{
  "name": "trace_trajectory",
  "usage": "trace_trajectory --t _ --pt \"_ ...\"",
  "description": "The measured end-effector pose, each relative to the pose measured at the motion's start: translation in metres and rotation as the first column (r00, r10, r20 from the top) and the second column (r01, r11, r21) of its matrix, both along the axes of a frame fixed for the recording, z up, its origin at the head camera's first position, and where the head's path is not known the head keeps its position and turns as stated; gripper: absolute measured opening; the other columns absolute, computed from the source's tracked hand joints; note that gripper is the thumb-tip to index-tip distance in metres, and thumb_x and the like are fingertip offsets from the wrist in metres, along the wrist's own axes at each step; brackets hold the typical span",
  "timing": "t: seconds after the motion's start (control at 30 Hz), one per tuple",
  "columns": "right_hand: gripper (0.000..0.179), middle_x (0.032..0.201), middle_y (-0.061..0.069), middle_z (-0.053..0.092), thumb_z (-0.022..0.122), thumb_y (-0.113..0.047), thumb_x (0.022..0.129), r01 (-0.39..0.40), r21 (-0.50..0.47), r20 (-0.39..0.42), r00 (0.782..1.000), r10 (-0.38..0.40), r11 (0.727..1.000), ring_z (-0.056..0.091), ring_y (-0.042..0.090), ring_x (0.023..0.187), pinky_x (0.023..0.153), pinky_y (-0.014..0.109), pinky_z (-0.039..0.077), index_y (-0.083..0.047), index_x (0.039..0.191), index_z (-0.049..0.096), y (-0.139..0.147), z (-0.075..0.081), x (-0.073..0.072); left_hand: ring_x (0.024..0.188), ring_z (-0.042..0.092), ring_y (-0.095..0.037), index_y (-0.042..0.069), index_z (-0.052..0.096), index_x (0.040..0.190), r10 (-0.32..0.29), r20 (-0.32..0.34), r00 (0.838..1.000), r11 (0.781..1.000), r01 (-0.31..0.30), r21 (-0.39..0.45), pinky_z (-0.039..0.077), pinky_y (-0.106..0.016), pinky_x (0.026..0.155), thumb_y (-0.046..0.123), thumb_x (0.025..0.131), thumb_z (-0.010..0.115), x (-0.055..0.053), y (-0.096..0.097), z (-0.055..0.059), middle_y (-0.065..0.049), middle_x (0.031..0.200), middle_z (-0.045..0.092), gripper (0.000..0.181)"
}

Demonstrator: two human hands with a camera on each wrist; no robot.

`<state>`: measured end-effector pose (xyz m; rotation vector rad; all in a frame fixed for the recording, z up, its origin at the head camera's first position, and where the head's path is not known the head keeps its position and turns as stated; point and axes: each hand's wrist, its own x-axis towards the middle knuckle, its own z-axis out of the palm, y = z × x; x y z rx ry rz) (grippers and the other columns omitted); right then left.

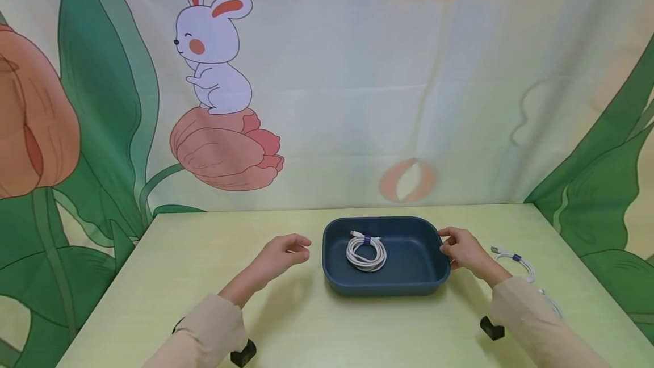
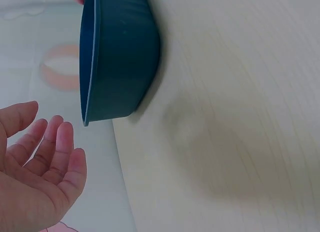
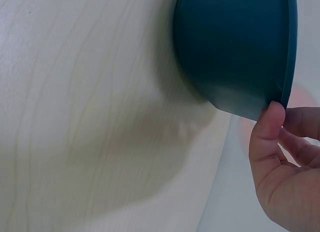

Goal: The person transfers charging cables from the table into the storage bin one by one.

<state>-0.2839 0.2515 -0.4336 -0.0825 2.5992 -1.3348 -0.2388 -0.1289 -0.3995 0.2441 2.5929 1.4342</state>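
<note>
A dark blue plastic tray (image 1: pixel 388 288) with rounded corners stands on the table. Inside, toward its left end, lies a coiled white charging cable (image 1: pixel 366 254) with a purple tie around it. My right hand (image 1: pixel 462 250) pinches the tray's right end at the rim; in the right wrist view the thumb (image 3: pixel 272 119) lies against the outer wall. To the left of the tray, my left hand (image 1: pixel 281 257) hovers with relaxed, slightly bent fingers, apart from it and holding nothing. The left wrist view shows a gap between those fingers (image 2: pixel 64 142) and the tray.
More white cable (image 1: pixel 518 260) lies on the table right of my right hand, and another piece (image 1: pixel 552 302) is partly hidden by the right sleeve. A printed curtain (image 1: pixel 337 101) with a rabbit and flowers hangs behind the table (image 1: pixel 286 322).
</note>
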Motion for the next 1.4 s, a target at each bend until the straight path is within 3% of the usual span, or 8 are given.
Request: trace_trajectory --t 0.47,0.97,1.4 --pt "0.041 0.085 0.014 0.050 0.045 0.001 0.088 0.006 0.019 0.008 1.000 -0.006 1.000 0.050 0.017 0.057 0.050 0.028 0.049 0.008 0.127 0.036 -0.002 0.001 0.002 0.087 0.054 -0.015 0.006 0.057 0.110 0.045 0.058 0.997 0.999 -0.047 0.023 0.048 -0.034 0.078 0.017 0.084 0.058 0.012 -0.022 0.000 -0.007 0.099 0.060 0.028" --pt "0.041 0.085 0.015 0.051 0.045 0.000 0.088 0.002 0.018 0.003 1.000 -0.002 1.000 0.050 0.016 0.058 0.050 0.027 0.049 0.008 0.127 0.036 -0.002 0.001 0.001 0.089 0.056 -0.018 0.005 0.055 0.113 0.039 0.083 0.996 0.999 -0.041 0.019 0.046 -0.038 0.080 0.018 0.086 0.056 0.017 -0.049 0.001 -0.009 0.102 0.059 0.030" --pt "0.041 0.082 0.013 0.051 0.045 0.001 0.087 -0.004 0.003 -0.014 1.000 0.004 1.000 0.051 0.015 0.058 0.050 0.028 0.049 0.008 0.126 0.037 0.000 -0.001 0.001 0.090 0.057 -0.018 0.004 0.052 0.116 0.081 0.105 0.991 0.997 -0.083 0.010 0.046 -0.039 0.079 0.024 0.086 0.056 0.023 -0.075 -0.008 -0.012 0.105 0.058 0.036"
